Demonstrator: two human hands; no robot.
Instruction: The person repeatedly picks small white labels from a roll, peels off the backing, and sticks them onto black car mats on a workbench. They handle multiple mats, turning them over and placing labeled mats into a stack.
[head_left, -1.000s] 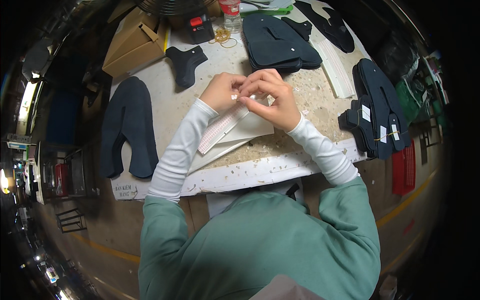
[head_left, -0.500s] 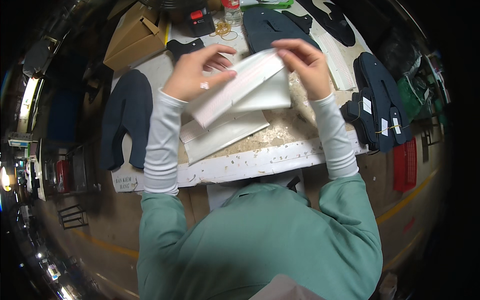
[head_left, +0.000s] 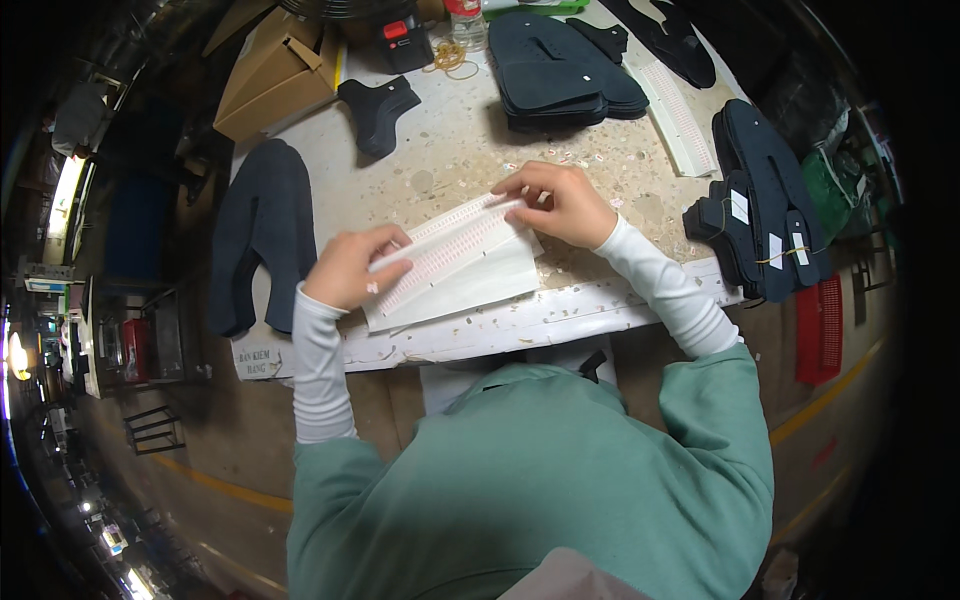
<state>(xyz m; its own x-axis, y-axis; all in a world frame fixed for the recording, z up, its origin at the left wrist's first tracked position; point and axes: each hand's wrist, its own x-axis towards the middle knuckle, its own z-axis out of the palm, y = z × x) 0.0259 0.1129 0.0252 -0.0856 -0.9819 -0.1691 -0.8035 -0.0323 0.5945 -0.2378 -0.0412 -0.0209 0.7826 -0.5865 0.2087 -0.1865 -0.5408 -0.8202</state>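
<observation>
A long strip-like sheet of white paper with rows of small pink print (head_left: 455, 250) lies slantwise near the middle of the table's near side, its left end nearer the person and its right end farther away. Plain white paper (head_left: 475, 296) shows just on its near side; whether the two are one folded piece or separate layers, I cannot tell. The left hand (head_left: 348, 268) pinches the left end, thumb on the near face and fingers at the far edge. The right hand (head_left: 562, 205) pinches the far right corner between thumb and curled fingers.

The printed sheet should weigh next to nothing and bend easily, probably bowing if held at only one end. Its smooth face may slide over the paper beneath, and a hard tug could crease or tear it. Opposite ends or corners look the best hold, gripped lightly so that the printed rows stay flat and uncovered. Tiny white paper bits (head_left: 372, 288) on the left hand near the thumb suggest a tacky backing, so pieces may cling to fingertips.

A similar pale printed strip (head_left: 672, 120) lies farther right on the mottled beige tabletop (head_left: 610, 235), well apart from both hands.
</observation>
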